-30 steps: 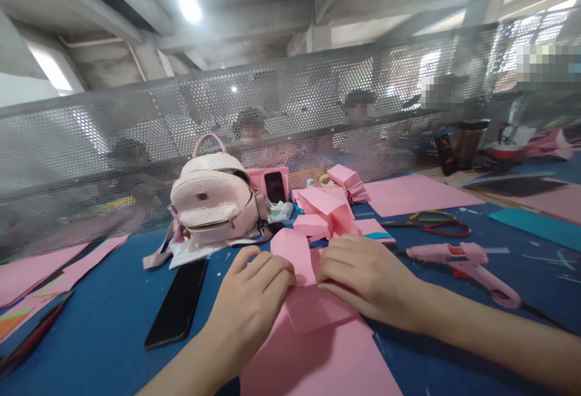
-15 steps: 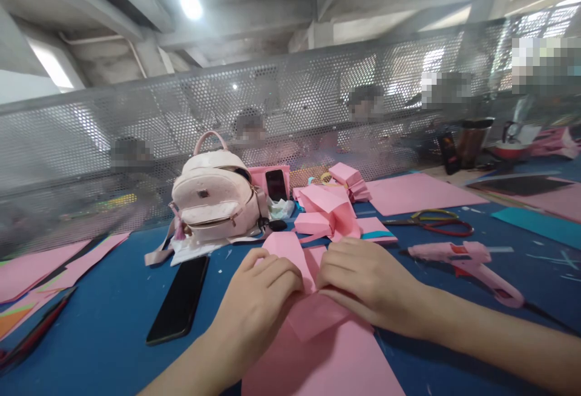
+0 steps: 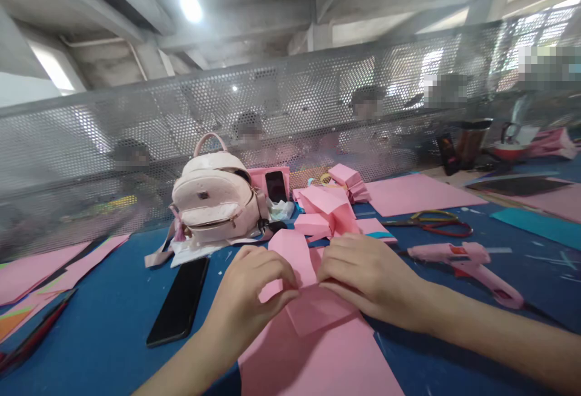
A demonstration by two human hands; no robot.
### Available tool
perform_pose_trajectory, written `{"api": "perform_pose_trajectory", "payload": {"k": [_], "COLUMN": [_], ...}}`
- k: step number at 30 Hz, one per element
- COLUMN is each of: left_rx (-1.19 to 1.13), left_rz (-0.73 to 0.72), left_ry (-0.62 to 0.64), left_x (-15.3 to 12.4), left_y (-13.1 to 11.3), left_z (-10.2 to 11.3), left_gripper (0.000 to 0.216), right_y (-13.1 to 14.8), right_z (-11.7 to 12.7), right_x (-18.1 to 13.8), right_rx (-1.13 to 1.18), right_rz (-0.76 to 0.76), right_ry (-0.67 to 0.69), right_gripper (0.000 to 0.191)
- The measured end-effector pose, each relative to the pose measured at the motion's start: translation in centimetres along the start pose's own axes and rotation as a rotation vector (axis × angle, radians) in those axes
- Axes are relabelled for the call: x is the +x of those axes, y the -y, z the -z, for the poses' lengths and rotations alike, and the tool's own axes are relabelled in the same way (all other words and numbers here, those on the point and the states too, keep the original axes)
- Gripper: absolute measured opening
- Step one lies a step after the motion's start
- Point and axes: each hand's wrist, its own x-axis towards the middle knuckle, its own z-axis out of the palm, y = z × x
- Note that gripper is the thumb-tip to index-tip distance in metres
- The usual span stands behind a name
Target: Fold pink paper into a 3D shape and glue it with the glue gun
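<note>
A folded piece of pink paper [image 3: 313, 308] is between my two hands, over a larger pink sheet [image 3: 336, 363] that lies on the blue table. My left hand [image 3: 254, 293] pinches its left side, thumb and fingertips together at the fold. On the right side, my right hand [image 3: 363, 278] grips the paper, with the fingers bent over it and the thumb below. An upright flap rises between the hands. Just behind stand several folded pink paper shapes [image 3: 313, 224], partly hidden by my right hand.
A pink glue gun [image 3: 472, 263] and scissors [image 3: 442, 223] lie to the right. On the left are a black phone [image 3: 179, 302], a pale backpack [image 3: 218, 199] and a red-handled tool [image 3: 39, 332]. A perforated metal screen [image 3: 299, 99] stands behind, with people beyond it.
My left hand has shifted slightly and its fingers have arched, with a gap now between thumb and forefinger. The folded paper has tilted a little. My right hand is nearly still.
</note>
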Motion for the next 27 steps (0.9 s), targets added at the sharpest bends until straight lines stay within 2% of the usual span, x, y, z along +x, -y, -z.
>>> {"api": "perform_pose_trajectory", "payload": {"k": [8,16,21,27], "left_rx": [0.071,0.095,0.167,0.157], "left_rz": [0.016,0.054,-0.022,-0.09], "left_ry": [-0.001,0.192,0.124,0.052], "left_x": [-0.16,-0.17,0.12,0.21], "left_y": [-0.18,-0.35,-0.07,-0.37], "left_z": [-0.01,-0.23,0.15,0.72], "left_gripper": [0.024,0.025,0.023,0.02], "right_y": [0.19,0.36,0.24,0.01], "right_z": [-0.22,-0.6,-0.41,0.16], "right_x": [-0.29,-0.31,-0.05,0.11], "right_rx": [-0.008,-0.037,-0.028,0.139], "right_rz": [0.018,0.071,0.057,-0.045], "right_ry": [0.018,0.005,-0.007,-0.006], "right_gripper": [0.034,0.042,0.039,0.022]}}
